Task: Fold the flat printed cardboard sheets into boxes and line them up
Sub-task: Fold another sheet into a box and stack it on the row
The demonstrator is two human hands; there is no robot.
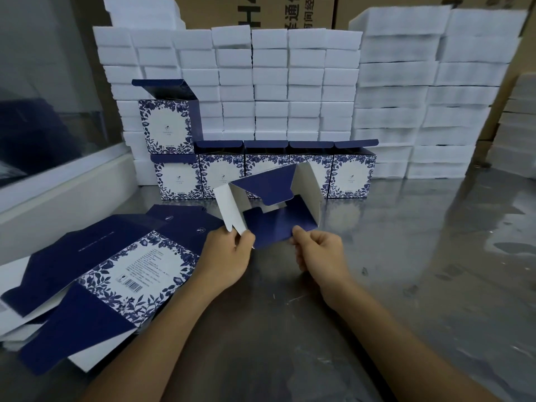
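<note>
Both hands, left hand [229, 250] and right hand [314, 250], pinch the half-formed box [272, 204] at its near edges, held above the steel table [406, 256], base flaps facing up for tucking, likely

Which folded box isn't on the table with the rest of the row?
The box at the left end, stacked on the row's first box; the others all stand on the table.

The brown cartons [255, 10] far behind the foam show a large "H" and Chinese characters, including "通". The barcode and small print on the near-left flat sheet [130, 268] are too small to read.
</note>
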